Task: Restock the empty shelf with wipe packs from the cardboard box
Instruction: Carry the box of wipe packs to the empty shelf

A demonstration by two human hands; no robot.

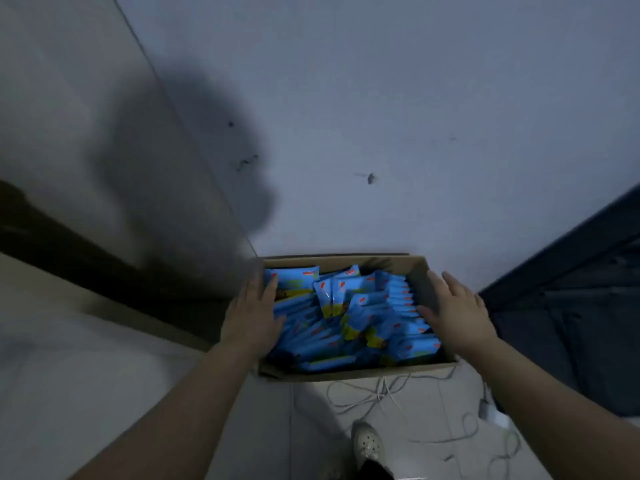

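Two forearms, left hand [251,320] and right hand [457,317] straight-fingered at one cardboard box [363,373], dozens of wipe packs [349,306] inside

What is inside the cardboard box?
Blue wipe packs fill the cardboard box, some in a row, others jumbled. The left hand and right hand cover the packs at both sides; the box bottom is hidden.

Cardboard box [349,373] of blue wipe packs [349,306], left hand [251,315] and right hand [457,311] flat at its sides
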